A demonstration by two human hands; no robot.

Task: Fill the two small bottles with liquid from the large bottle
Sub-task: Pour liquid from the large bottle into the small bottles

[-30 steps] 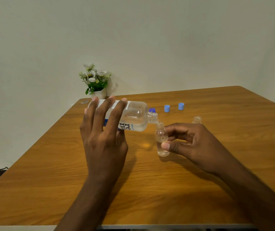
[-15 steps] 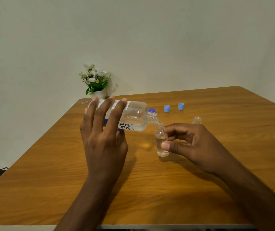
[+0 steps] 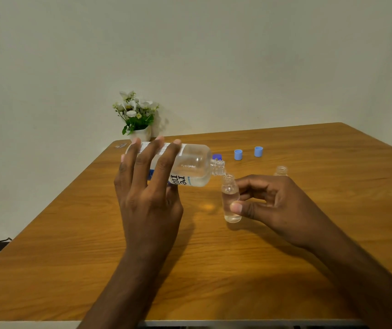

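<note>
While tipped nearly level at centre frame for pouring, see large bottle (image 3: 190, 167) clasped in left hand (image 3: 147, 200), fingers wrapped across its side, neck over small bottle (image 3: 229, 193), pinched upright by right hand (image 3: 280, 205) for steadiness. Farther right, note second small bottle (image 3: 281, 170), uncapped, waiting.

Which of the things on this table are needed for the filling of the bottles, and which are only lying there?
For the job: left hand, large bottle, right hand, small bottle, second small bottle, light blue caps, dark blue cap.
Only lying there: flower pot.
</note>
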